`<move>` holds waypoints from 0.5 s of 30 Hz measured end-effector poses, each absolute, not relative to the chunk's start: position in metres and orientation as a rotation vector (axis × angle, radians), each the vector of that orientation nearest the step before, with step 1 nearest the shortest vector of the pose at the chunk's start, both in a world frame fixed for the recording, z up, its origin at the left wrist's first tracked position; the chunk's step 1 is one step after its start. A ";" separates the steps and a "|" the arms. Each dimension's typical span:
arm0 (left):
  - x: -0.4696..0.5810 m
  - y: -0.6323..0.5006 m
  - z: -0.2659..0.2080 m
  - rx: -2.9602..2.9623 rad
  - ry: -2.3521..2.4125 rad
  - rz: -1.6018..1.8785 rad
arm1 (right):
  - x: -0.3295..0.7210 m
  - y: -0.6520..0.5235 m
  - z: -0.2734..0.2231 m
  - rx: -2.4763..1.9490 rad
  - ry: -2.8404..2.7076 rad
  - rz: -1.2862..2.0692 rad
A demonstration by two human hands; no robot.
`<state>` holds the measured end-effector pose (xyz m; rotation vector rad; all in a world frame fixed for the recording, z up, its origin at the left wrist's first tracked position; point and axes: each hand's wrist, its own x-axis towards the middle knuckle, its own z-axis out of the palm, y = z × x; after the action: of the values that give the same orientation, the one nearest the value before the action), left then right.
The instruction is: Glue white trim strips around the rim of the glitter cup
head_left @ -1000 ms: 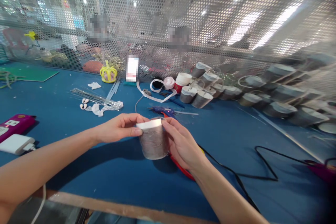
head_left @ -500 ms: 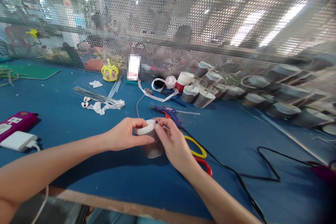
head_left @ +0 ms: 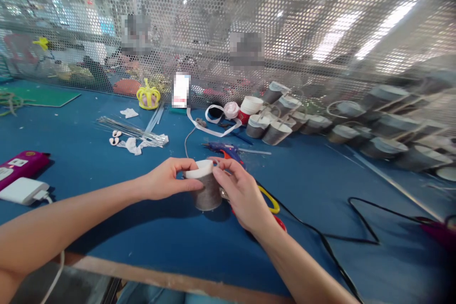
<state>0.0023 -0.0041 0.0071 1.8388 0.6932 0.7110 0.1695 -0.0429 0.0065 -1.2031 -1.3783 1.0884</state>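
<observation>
A small grey bucket (head_left: 207, 194) with a white rim stands slightly tilted over the blue table in front of me. My left hand (head_left: 178, 178) grips its left side, thumb outside the wall and fingers over the rim. At the right edge of the rim, my right hand (head_left: 235, 183) is closed in a pinch on what looks like a thin grey cord (head_left: 185, 142); the fingertips hide most of it. That cord runs back behind the bucket to a small bundle. Scissors with yellow and red handles (head_left: 271, 202) lie partly under my right hand.
A blue glue gun (head_left: 228, 149) lies behind the hands, its black cable (head_left: 302, 223) trailing right. Several similar buckets (head_left: 276, 133) are piled at the back right. White ribbon (head_left: 213, 132), wire stems (head_left: 131, 130) and a purple device (head_left: 24, 166) also lie on the table.
My right hand has shifted slightly right and away from the bucket wall, baring more of the grey side. The left thumb has slid a little left.
</observation>
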 end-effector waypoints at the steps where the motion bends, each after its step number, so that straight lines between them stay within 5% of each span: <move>1: 0.002 -0.003 0.006 1.835 0.679 0.704 | 0.169 -0.043 0.006 -1.208 -1.382 1.080; 15: 0.006 -0.009 0.012 1.842 0.724 0.625 | 0.166 -0.042 -0.001 -1.227 -1.584 0.811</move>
<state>0.0058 -0.0091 0.0122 1.8415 0.7240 0.6254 0.1662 -0.0424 -0.0006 -1.2267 -1.5841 0.8113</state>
